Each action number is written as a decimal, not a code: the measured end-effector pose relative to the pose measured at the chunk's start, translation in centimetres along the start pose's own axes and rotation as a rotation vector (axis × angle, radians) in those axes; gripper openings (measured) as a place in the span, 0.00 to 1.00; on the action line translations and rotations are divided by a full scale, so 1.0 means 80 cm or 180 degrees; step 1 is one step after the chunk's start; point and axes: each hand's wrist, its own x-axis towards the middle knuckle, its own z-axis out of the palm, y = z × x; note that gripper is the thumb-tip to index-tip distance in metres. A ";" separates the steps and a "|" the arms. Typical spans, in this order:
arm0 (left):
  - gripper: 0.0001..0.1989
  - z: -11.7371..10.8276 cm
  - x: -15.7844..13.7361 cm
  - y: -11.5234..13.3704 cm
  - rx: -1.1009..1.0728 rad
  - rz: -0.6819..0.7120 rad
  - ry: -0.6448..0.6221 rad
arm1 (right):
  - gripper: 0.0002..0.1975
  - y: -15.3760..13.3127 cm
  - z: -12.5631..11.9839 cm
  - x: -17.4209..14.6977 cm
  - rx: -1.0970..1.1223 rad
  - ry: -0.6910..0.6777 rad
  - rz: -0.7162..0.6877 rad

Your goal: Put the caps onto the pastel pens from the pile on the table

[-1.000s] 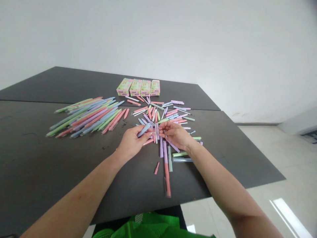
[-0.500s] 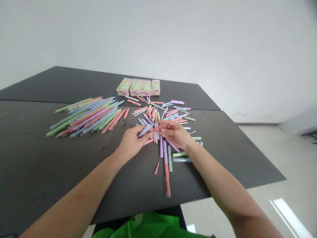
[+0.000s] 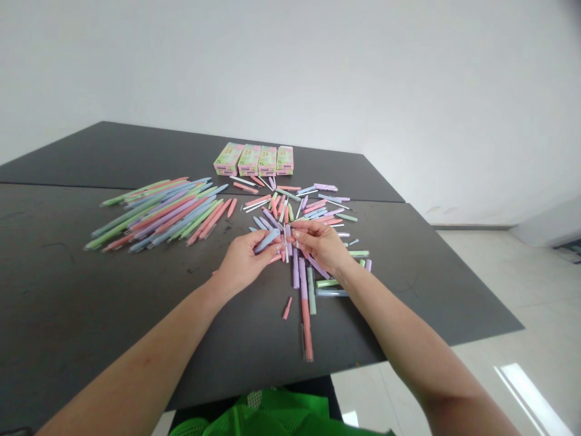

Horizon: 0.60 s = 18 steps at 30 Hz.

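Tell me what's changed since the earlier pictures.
The right hand has shifted slightly left, baring more of the purple piece beyond its wrist; whether it holds anything is too small to tell. The blue barrel in the left hand has edged right, still gripped. The pen pile and boxes stayed put.

Pale Wall (image 3: 290, 72), Gleaming Floor (image 3: 481, 266)

We've got plain wall right across the back, and before us the dark tabletop (image 3: 440, 284) stretches wide, a seam (image 3: 45, 185) cutting across. Over to our right, the pale floor catches a bright streak of light (image 3: 531, 393)!
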 end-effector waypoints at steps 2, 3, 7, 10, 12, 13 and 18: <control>0.08 0.000 0.000 0.001 -0.0039 0.0011 -0.0016 | 0.17 0.000 0.001 -0.001 -0.0019 0.0019 -0.0039; 0.08 0.000 0.000 0.002 -0.0063 0.0004 -0.0013 | 0.17 0.001 0.000 -0.001 -0.0025 0.0012 -0.0090; 0.07 0.001 0.000 0.006 -0.0173 -0.0042 0.0022 | 0.14 0.000 -0.003 0.001 -0.0129 -0.0077 -0.0316; 0.08 0.001 0.000 0.002 -0.0246 -0.0005 0.0117 | 0.14 -0.001 -0.001 -0.001 -0.0174 -0.0071 -0.0304; 0.10 0.001 0.000 -0.004 -0.0229 0.0018 0.0156 | 0.13 -0.002 0.002 -0.003 -0.0163 -0.0111 -0.0317; 0.11 0.001 0.000 -0.008 -0.0184 0.0043 0.0163 | 0.13 -0.002 0.003 -0.004 -0.0154 -0.0145 -0.0347; 0.13 -0.003 0.003 -0.025 0.0151 0.0263 0.0284 | 0.13 -0.001 0.005 -0.007 -0.0214 -0.0258 -0.0391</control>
